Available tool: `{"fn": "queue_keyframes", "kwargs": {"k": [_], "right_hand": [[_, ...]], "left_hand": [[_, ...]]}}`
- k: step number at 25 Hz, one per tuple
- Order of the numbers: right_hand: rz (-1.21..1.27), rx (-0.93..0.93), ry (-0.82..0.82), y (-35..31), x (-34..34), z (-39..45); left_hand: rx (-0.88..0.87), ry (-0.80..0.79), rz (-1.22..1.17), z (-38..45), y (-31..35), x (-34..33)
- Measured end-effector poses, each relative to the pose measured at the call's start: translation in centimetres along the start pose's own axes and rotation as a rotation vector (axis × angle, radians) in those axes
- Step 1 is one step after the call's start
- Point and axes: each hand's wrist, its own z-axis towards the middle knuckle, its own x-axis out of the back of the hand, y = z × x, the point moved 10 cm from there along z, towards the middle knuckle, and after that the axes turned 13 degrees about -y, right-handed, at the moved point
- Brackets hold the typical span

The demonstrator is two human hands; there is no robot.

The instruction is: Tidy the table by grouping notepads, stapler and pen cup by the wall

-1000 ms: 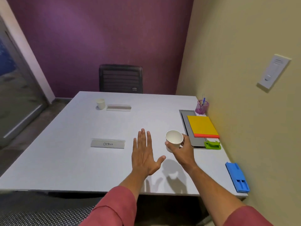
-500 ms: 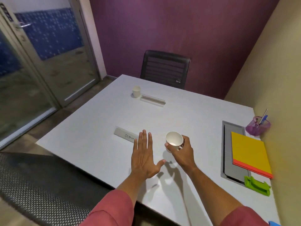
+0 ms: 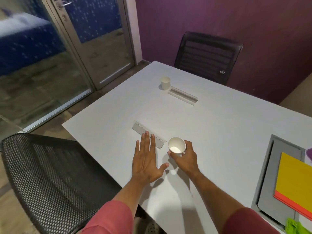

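My right hand (image 3: 184, 158) grips a white paper cup (image 3: 176, 146), tilted toward me just above the white table (image 3: 219, 129). To its left, my left hand (image 3: 146, 161) hovers flat with fingers spread, its fingertips over a clear name plate (image 3: 140, 129). At the right edge a yellow notepad (image 3: 294, 181) lies on an orange one (image 3: 287, 202), both on a grey panel (image 3: 265, 179). A green stapler (image 3: 294, 226) shows at the bottom right. A sliver of the purple pen cup (image 3: 309, 153) shows at the right edge.
A second paper cup (image 3: 165, 83) and another clear name plate (image 3: 183, 95) sit at the table's far side. A black chair (image 3: 206, 56) stands behind the table. A mesh chair (image 3: 55, 179) is at my left. A glass door (image 3: 81, 41) fills the left.
The view has swung left, so the notepads and stapler slid to the right edge. My right hand carried the cup left, closer to the name plate.
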Motion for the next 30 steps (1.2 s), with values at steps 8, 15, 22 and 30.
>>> {"fn": "queue_keyframes", "kwargs": {"k": [8, 15, 22, 30], "right_hand": [[-0.02, -0.084, -0.03, 3.2, -2.5, 2.5], [-0.055, -0.107, -0.016, 3.9, -2.8, 3.3], [-0.039, -0.108, -0.012, 3.6, -2.4, 2.6], [-0.071, -0.1, 0.051, 1.3, 0.3, -0.9]], "left_hand": [[0.002, 0.012, -0.084, 1.9, -1.4, -2.3], [-0.003, 0.005, -0.079, 3.1, -2.2, -3.1], [-0.056, -0.001, -0.079, 3.7, -2.0, -2.2], [-0.18, -0.008, -0.041, 3.8, 0.0, 0.5]]}}
